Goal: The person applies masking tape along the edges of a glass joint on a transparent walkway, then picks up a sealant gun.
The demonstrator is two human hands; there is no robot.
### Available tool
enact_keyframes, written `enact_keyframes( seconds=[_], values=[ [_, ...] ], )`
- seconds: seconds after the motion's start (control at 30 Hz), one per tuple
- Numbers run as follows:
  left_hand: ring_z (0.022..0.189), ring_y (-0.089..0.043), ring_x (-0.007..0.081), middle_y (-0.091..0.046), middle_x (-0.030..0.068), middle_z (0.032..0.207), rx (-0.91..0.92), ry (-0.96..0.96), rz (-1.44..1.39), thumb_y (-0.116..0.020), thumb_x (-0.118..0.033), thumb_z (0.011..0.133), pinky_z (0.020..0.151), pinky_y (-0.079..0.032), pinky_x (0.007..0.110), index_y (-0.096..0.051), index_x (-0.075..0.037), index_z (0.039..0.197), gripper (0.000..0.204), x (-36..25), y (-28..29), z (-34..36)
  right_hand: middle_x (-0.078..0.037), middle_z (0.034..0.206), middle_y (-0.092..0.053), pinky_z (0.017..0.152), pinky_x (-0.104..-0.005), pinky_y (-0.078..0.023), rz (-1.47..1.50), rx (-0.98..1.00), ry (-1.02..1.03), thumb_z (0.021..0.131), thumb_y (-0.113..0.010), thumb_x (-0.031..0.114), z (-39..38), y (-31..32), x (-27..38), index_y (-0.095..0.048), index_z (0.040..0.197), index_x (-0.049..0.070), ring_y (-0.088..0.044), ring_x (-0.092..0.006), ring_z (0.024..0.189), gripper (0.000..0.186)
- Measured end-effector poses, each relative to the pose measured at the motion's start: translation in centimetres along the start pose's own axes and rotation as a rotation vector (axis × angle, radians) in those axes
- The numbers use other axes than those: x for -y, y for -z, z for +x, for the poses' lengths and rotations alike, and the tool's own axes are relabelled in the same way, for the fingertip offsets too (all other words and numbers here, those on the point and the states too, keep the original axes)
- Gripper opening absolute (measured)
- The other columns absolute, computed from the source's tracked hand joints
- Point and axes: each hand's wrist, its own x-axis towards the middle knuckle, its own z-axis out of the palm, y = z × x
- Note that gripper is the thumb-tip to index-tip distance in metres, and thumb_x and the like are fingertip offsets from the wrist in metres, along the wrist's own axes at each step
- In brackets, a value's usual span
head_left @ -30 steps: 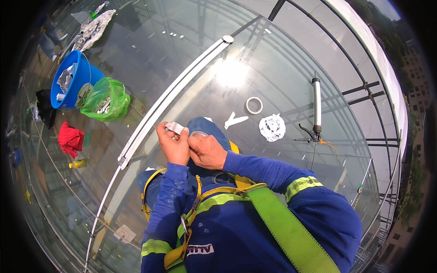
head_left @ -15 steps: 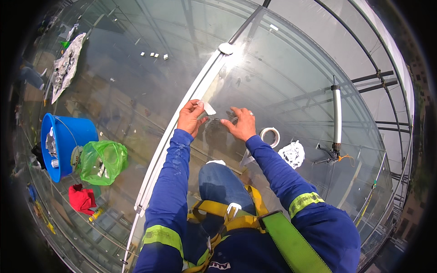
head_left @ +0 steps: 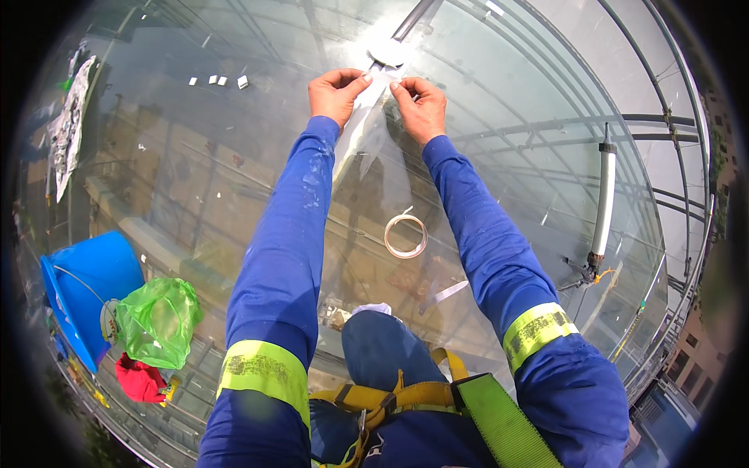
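Both arms reach forward over a large glass panel (head_left: 484, 195). My left hand (head_left: 341, 95) pinches a small piece of white tape (head_left: 379, 78) between thumb and forefinger. Across from it, my right hand (head_left: 420, 108) has its thumb and forefinger closed at the tape's other side; glare washes out its exact edges. Just beyond the fingertips lies a round white disc (head_left: 388, 53) on the joint between panels. A white band (head_left: 353, 140) runs along that joint, partly behind my left forearm. Nearer to me, a roll of tape (head_left: 406, 254) lies on the glass.
A sealant gun (head_left: 602, 199) lies at right. At left are a blue bucket (head_left: 97, 269), a green plastic bag (head_left: 160, 324), a red cloth (head_left: 139, 378) and a crumpled sheet (head_left: 72, 129). Small white blocks (head_left: 243, 81) sit at far left. A white strip (head_left: 449, 292) lies near my knee.
Both hands have moved forward to the disc and closer together. My right hand's fingers, spread before, are now closed at the tape. The view has shifted too; the crumpled white paper at right is hidden.
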Motion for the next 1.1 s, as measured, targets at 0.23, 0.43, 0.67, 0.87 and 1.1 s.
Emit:
enact_keyframes(
  seconds=[0.23,0.43,0.67,0.87,1.1],
  values=[
    [0.07,-0.063,0.0083,-0.072,0.0009,0.079,0.069,-0.268,0.502,-0.083,-0.015,0.082,0.067,-0.052,0.027,-0.078,-0.008,0.092,0.014,1.6,0.2,7.0,-0.007,0.09,-0.073,0.083,-0.0416,-0.053,-0.423,-0.3,0.413,0.084,-0.076,0.021,3.9,-2.4,-3.1,-0.074,0.086,0.011,-0.068,-0.0306,0.088,0.01],
    [0.068,-0.061,0.0124,-0.07,-0.0024,0.078,-0.097,-0.38,0.729,-0.083,-0.026,0.079,0.068,-0.052,0.031,-0.079,-0.016,0.089,0.014,2.3,0.1,8.1,-0.004,0.09,-0.073,0.075,-0.0374,-0.053,-0.576,-0.351,0.396,0.086,-0.077,0.025,4.0,-3.4,-2.9,-0.076,0.085,0.014,-0.068,-0.0251,0.081,0.011],
    [0.073,-0.064,0.0158,-0.07,-0.002,0.085,-0.117,-0.416,0.769,-0.084,-0.027,0.078,0.072,-0.053,0.032,-0.08,-0.017,0.089,0.015,2.4,-0.4,7.7,-0.005,0.09,-0.073,0.079,-0.0398,-0.053,-0.626,-0.351,0.434,0.085,-0.076,0.025,4.0,-3.4,-3.3,-0.075,0.085,0.014,-0.069,-0.0269,0.085,0.012],
    [0.08,-0.068,0.0195,-0.072,-0.0009,0.087,-0.183,-0.368,0.906,-0.08,-0.032,0.08,0.077,-0.054,0.036,-0.08,-0.02,0.092,0.017,1.9,-1.4,7.1,-0.005,0.09,-0.072,0.08,-0.04,-0.053,-0.636,-0.359,0.399,0.085,-0.075,0.024,4.0,-3.5,-3.1,-0.074,0.086,0.013,-0.069,-0.0272,0.085,0.01],
    [0.085,-0.071,0.0209,-0.073,0.0003,0.091,-0.145,-0.352,0.937,-0.082,-0.041,0.074,0.08,-0.056,0.037,-0.075,-0.017,0.1,0.036,1.5,-1.1,6.9,-0.006,0.091,-0.07,0.082,-0.041,-0.053,-0.662,-0.351,0.327,0.081,-0.077,0.026,4.1,-3.7,-2.7,-0.069,0.087,0.01,-0.067,-0.0275,0.089,0.019]
  ],
)
